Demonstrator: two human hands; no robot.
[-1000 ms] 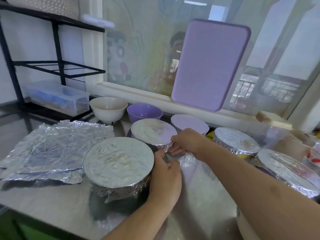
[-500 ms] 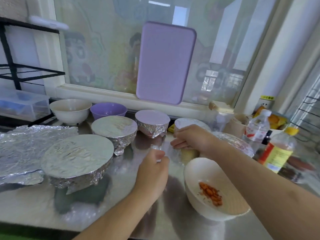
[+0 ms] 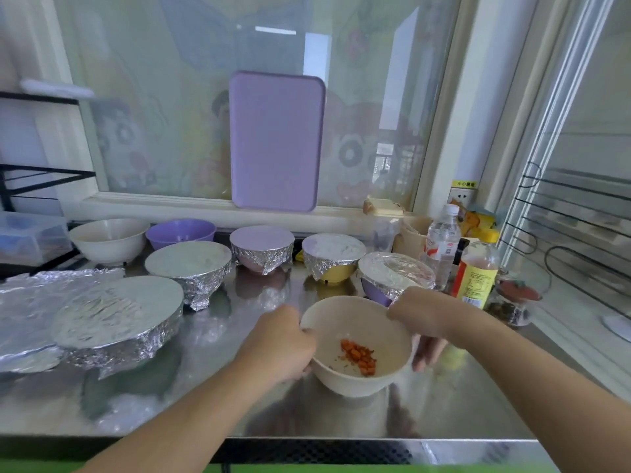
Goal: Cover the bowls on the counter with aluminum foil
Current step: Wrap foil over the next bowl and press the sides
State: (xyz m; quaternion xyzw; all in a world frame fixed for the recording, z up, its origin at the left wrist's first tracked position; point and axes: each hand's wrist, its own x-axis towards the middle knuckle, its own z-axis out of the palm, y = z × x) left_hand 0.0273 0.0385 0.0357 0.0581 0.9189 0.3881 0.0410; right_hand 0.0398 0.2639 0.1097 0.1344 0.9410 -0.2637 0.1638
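Our left hand (image 3: 278, 343) and right hand (image 3: 421, 322) hold the cream bowl (image 3: 356, 346) by its rim, near the counter (image 3: 239, 387) front edge; orange bits lie inside, uncovered.

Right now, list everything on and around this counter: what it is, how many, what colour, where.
foil-covered bowls: five, silver tops, left to right across the counter
open bowl with orange bits: one, cream, front centre, held
empty bowls: two, cream and purple, back left
foil sheets: silver, far left
tray: one, purple, leaning on the window
bottles: two, clear and yellow-labelled, right
clear box: one, far left
counter: steel
left hand: grips the bowl's left rim
right hand: grips its right rim
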